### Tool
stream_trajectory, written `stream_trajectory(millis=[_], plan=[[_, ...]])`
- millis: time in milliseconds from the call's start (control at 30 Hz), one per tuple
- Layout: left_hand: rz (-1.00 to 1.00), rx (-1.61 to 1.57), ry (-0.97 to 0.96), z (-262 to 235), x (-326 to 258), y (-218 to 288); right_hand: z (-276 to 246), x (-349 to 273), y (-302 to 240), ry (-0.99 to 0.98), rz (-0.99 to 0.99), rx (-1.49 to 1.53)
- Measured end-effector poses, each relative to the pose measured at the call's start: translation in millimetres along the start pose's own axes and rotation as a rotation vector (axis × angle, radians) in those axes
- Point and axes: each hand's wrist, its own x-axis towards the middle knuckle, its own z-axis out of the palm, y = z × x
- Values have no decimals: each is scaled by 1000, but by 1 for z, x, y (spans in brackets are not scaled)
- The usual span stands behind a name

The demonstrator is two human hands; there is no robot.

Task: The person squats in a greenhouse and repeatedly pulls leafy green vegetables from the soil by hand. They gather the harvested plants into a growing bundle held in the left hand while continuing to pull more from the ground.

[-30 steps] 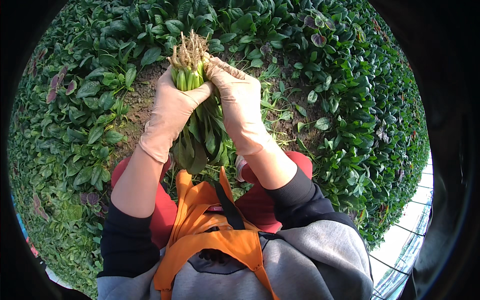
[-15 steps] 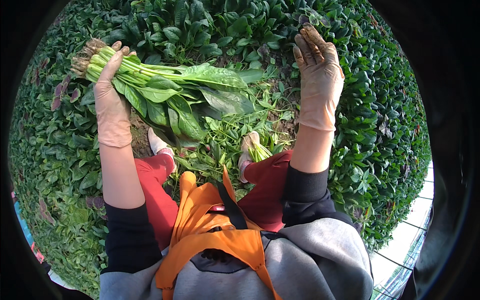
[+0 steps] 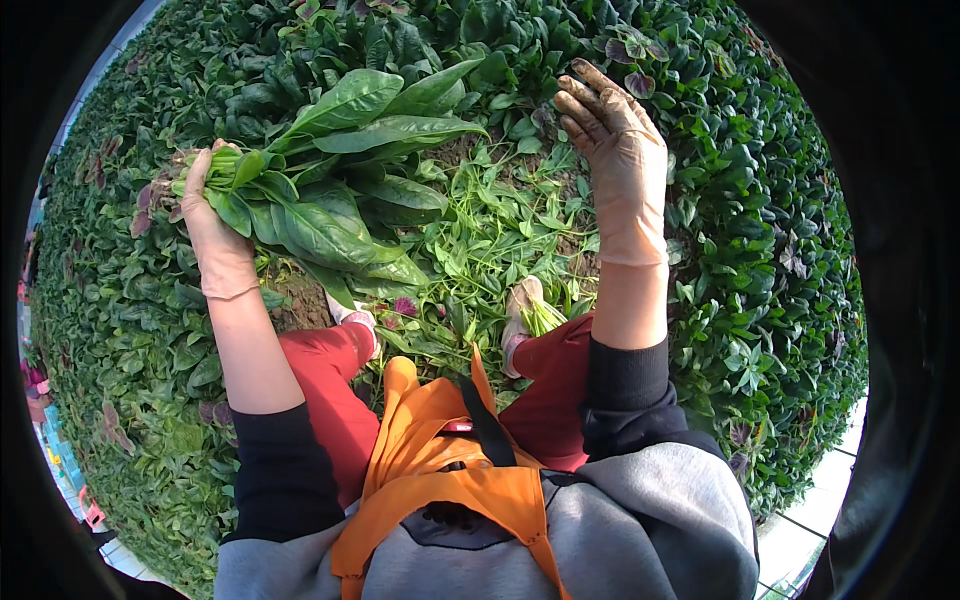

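An outdoor vegetable field: dense low dark green leafy plants point(image 3: 780, 300) cover the ground on every side, bare brown soil point(image 3: 300, 300) shows between them, and a pale strip at the lower right edge point(image 3: 810, 530) is possibly a path.

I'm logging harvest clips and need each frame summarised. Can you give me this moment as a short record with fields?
Setting: dense bed of green leafy plants, a few purple-leaved ones among them
Left hand: in a beige rubber glove, closed around the stems of a bunch of large green leaves, leaves pointing right
Right hand: in a soiled beige glove, raised, fingers spread, holding nothing
Below the hands: loose cut greens on soil
Clothing: red trousers, orange apron
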Motion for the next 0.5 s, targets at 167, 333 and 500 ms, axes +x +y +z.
stream_trajectory(millis=[167,333,500], plan=[[263,266,75,16,-9,-9,-4,-5,-8,18,-85,-86],[673,605,-91,31,-10,-26,32,-27,10,-131,-118,-88],[722,558,-88,38,-29,-52,62,-139,44,-215,-585,-516]])
